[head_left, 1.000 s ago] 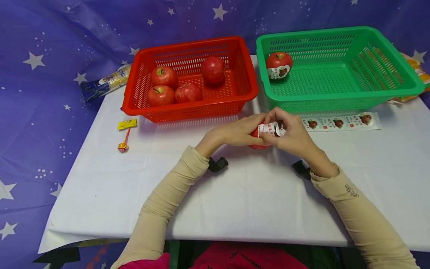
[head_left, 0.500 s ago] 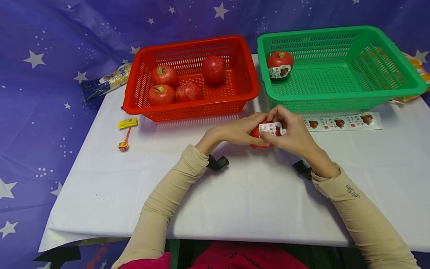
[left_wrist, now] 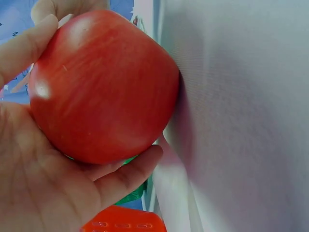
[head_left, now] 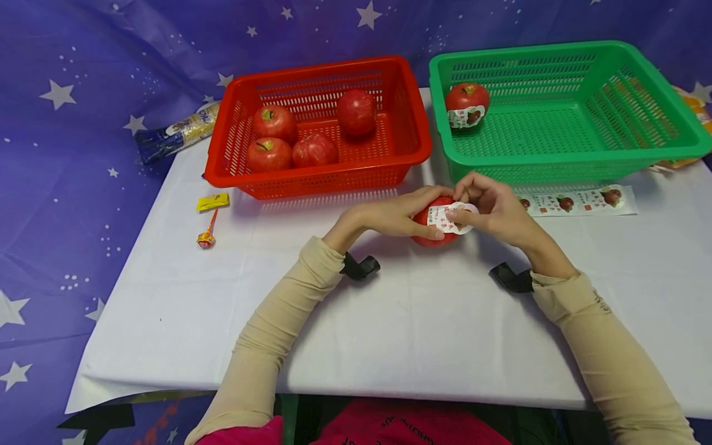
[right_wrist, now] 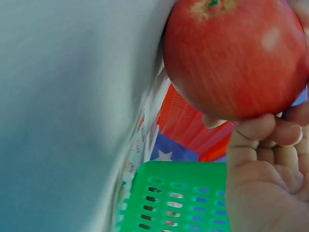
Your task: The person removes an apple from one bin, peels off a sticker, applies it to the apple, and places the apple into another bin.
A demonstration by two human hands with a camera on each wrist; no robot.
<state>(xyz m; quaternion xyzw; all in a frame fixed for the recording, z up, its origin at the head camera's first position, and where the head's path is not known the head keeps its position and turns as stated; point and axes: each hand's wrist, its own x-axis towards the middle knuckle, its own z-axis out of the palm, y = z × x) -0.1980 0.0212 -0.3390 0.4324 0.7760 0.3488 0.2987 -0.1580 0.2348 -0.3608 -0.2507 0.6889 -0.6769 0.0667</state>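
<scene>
In the head view a red apple (head_left: 436,240) sits on the white tablecloth, with a white printed sticker (head_left: 438,219) across its top. My left hand (head_left: 397,214) holds the apple from the left, thumb at the near side; the left wrist view shows the fingers wrapped round the apple (left_wrist: 108,92). On the right, my right hand (head_left: 503,213) has its thumb on the sticker's right end and its curled fingertips at the far edge. From the right wrist, the apple (right_wrist: 236,58) shows with its stem end up, the fingers touching its side; the sticker is hidden there.
Behind stands a red basket (head_left: 317,173) with several apples. A green basket (head_left: 517,162) holds one labelled apple (head_left: 468,102). A sticker strip (head_left: 584,201) lies before it. At left are a lollipop (head_left: 206,238), a yellow packet (head_left: 212,201) and a blue-yellow package (head_left: 178,133).
My right hand has shifted slightly right, and its thumb has moved along the sticker to the right end. More of the sticker lies in view across the apple. My left hand keeps its hold.
</scene>
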